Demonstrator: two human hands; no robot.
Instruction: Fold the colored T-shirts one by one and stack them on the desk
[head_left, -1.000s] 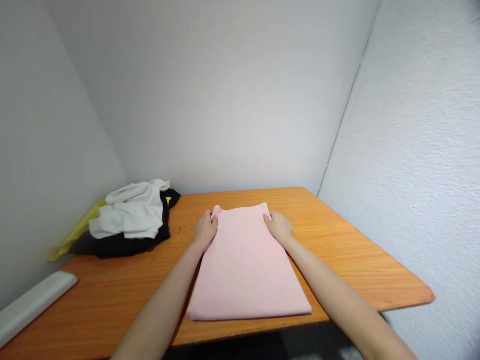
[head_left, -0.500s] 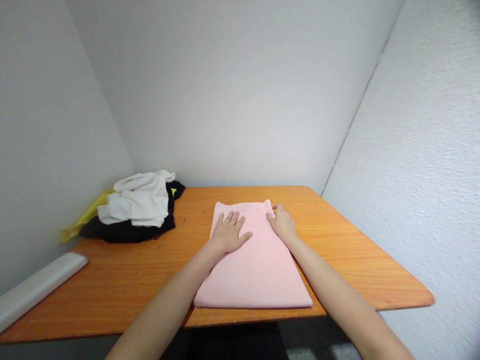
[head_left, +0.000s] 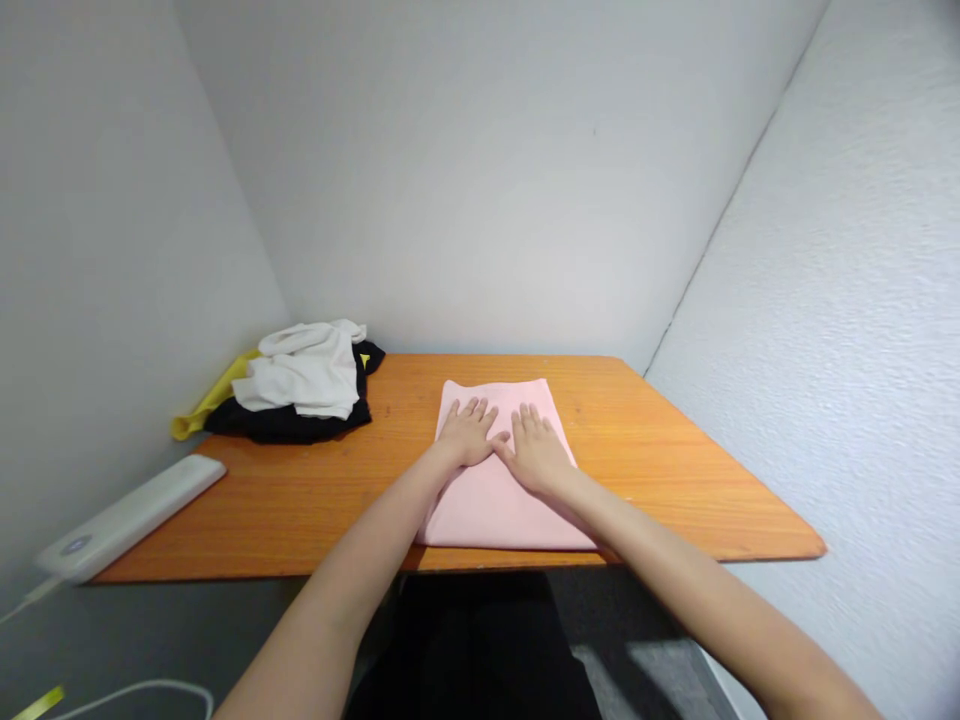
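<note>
A pink folded cloth [head_left: 510,515] lies flat at the front of the wooden table, its near edge close to the table's edge. My left hand [head_left: 468,437] rests palm down on its left part, fingers spread. Beside it, my right hand [head_left: 534,450] lies flat on the cloth too, fingers stretched towards the far end. The two thumbs meet or nearly meet near the middle. Neither hand grips the fabric. My forearms cover parts of the cloth's left and right sides.
On the wooden table [head_left: 660,470], a heap of clothes stands at the back left: a white garment [head_left: 304,375], a black one [head_left: 277,425] and a yellow one [head_left: 217,400]. A long white device [head_left: 142,515] with a cable lies at the left edge. Walls enclose the back and sides.
My right hand has moved from the cloth's far right edge inward onto its top, and now lies flat. My left hand stays on the cloth. The view has tilted down and shifted left.
</note>
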